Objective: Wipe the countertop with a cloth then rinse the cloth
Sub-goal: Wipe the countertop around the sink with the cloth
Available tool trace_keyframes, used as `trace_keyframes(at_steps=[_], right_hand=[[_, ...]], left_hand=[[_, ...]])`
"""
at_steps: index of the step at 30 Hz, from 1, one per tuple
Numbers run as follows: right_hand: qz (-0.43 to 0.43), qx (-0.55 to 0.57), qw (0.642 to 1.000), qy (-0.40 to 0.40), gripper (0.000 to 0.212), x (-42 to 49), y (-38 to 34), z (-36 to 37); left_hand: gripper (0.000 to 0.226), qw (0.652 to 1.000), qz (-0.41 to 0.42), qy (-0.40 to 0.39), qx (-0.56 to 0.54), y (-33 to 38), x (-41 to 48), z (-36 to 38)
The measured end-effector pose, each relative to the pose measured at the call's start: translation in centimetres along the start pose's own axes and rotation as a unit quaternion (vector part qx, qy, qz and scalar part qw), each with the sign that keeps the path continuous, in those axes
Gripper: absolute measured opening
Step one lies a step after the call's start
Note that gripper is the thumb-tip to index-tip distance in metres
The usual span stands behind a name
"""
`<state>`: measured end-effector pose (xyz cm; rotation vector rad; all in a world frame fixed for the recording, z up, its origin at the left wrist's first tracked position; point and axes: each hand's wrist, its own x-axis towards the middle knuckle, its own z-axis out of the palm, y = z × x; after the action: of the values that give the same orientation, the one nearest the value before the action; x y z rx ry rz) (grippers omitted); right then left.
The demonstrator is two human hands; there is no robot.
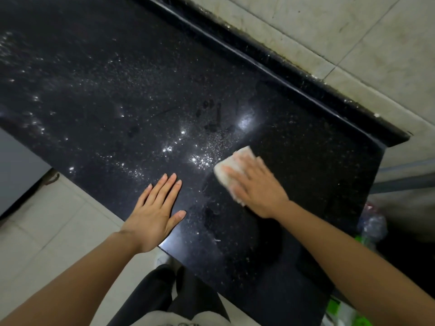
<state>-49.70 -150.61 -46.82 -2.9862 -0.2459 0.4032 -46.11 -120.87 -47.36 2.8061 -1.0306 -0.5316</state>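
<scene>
My legs: I stand at the near edge of the surface, dark trousers below me and pale floor tiles to the near left.
Left hand: my left hand lies open and flat on the black stone near its front edge, fingers spread and pointing far-left; it grips nothing and, I judge, only props me.
Right hand: my right hand presses palm-down on the cloth, fingers laid across it and slightly curled, so it is closed loosely over the cloth rather than pinching it. The hand is blurred, so I cannot tell the finger positions exactly.
Cloth: a pale folded pad, flat on the surface under my right hand, showing past my fingertips on the far-left side. Its long axis runs from near-left to far-right, across my fingers.
Key relation: the water droplets lie just beside the cloth's left edge and trail away to the far left. The unwiped part is therefore to the left of my right hand, and the cloth leads the hand that way.
Judgement: the stone to the right of the cloth looks duller and drier, so I take the wiping as partly done, with rinsing not yet begun.
Far edge: a raised black lip borders the surface against the pale wall tiles. No tap or sink shows.
</scene>
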Motion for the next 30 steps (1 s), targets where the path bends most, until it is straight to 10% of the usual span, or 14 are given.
trace_keyframes(at_steps=[6,21,30], right_hand=[[0.232,0.093,0.968,0.022,0.054,3.9,1.7,-1.9],[0.332,0.117,0.936,0.007,0.062,-10.5,-9.0,3.0],[0.617,0.178,0.761,0.092,0.059,-14.0,-21.2,5.8]], left_hand=[[0.072,1.000,-0.003,0.001,-0.003,0.0,0.0,0.0],[0.071,0.999,0.013,-0.011,-0.031,0.1,-0.1,-0.5],[0.071,0.993,0.110,-0.014,-0.033,-2.2,-1.1,-1.3]])
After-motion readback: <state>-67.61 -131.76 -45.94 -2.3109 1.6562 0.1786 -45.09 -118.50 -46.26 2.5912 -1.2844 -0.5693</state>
